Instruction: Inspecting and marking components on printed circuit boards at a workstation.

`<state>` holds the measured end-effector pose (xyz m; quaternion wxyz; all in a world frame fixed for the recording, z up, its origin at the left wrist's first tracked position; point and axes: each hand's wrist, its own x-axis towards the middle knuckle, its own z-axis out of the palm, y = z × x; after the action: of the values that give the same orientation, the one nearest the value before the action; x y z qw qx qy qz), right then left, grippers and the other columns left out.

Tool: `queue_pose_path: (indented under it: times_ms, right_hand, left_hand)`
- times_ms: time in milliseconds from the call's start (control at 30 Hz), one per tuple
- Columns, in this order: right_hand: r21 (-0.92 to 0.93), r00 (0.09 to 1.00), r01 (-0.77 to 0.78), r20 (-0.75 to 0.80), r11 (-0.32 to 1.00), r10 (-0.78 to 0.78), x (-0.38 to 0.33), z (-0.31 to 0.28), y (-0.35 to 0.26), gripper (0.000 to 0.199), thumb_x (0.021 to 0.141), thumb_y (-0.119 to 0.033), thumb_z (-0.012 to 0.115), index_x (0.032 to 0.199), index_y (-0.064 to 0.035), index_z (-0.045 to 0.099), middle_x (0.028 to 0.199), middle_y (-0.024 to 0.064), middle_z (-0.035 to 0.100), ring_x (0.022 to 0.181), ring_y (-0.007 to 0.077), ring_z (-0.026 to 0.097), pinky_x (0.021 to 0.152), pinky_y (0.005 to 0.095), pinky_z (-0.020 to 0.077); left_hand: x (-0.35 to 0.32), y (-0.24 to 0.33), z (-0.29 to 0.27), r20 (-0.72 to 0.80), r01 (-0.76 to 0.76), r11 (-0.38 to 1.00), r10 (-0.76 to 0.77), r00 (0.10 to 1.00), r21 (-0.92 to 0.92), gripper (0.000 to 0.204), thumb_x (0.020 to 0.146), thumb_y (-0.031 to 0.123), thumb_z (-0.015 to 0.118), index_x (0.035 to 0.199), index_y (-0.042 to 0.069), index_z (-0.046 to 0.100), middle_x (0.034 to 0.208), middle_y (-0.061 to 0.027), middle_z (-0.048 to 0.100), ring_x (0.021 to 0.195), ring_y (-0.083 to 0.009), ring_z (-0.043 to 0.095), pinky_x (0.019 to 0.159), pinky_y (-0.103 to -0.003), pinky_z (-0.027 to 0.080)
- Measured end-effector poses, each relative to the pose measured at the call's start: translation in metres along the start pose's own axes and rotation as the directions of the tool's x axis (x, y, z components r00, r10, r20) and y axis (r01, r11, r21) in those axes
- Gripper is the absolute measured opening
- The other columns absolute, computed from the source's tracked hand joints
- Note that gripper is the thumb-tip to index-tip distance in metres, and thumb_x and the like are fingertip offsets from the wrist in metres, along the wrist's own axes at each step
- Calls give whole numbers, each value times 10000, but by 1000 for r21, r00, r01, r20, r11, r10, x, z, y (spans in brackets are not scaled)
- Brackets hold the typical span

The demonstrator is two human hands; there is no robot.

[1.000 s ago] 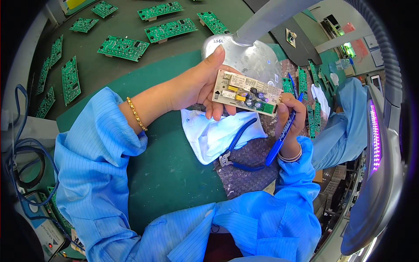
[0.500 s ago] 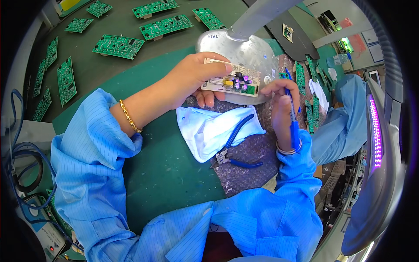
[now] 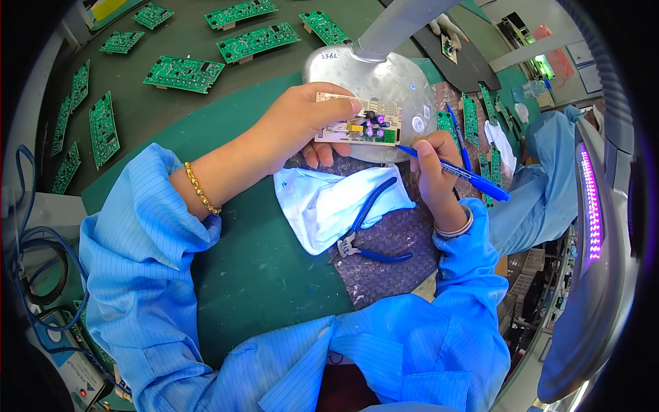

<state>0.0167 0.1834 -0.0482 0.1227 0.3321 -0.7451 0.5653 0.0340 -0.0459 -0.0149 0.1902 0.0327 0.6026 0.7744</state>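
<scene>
My left hand (image 3: 302, 123) grips a populated circuit board (image 3: 388, 118) by its left end, thumb on top and fingers beneath. The board's pale component side, with dark capacitors and a yellow part, faces up over the round lamp base (image 3: 329, 72). Pinched in my right hand (image 3: 438, 172) is a blue pen (image 3: 480, 182). Its tip is at the board's lower right corner; whether it touches, I cannot tell. Below the board lies a white cloth (image 3: 312, 213), with blue-handled cutting pliers (image 3: 374, 206) partly on it and partly on bubble wrap (image 3: 374, 278).
Several green boards (image 3: 184, 73) lie across the far left of the table, more at right. A second blue pen (image 3: 466, 158) rests beyond my right hand. A co-worker's gloved hand (image 3: 447, 27) is by a small board (image 3: 449, 51). The lamp arm (image 3: 412, 24) rises behind.
My right hand has turned the pen from upright to slanting, bringing its tip to the board's corner. The co-worker's gloved hand has come into view at the far right.
</scene>
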Motion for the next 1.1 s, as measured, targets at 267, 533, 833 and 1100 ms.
queue_pose_path:
  times_ms: [267,533,833,1100]
  right_hand:
    - [-71,999,-15,-39,997,12,1,4,-3,129,842,-138,471,757,-46,436,560,11,467,458,49,406,424,178,315]
    - [-171,1000,2,-18,985,-5,2,2,2,119,840,-130,473,765,-42,447,565,17,474,456,47,399,419,174,303]
    - [-8,998,23,-50,1000,-24,8,-7,1,298,806,-250,550,987,-49,426,896,166,570,662,188,549,598,284,439]
    - [-358,892,430,309,829,-329,22,-7,7,507,654,-183,697,1023,-79,365,1105,204,462,1006,346,437,856,440,326]
  left_hand:
    - [-1,1,1,-6,-10,1000,10,1000,4,360,792,255,534,1039,0,474,620,-116,581,359,-93,493,304,-190,390]
    - [1,2,1,6,3,1000,-3,1000,22,359,792,258,532,1039,3,476,617,-108,580,365,-91,495,308,-192,390]
    - [-1,3,-2,24,9,1000,-9,1000,5,347,785,266,532,1029,23,490,610,-101,570,379,-94,498,322,-195,393]
    - [6,4,-7,142,8,1000,-7,990,-5,370,797,242,518,1083,17,452,632,-125,573,372,-110,501,327,-187,399]
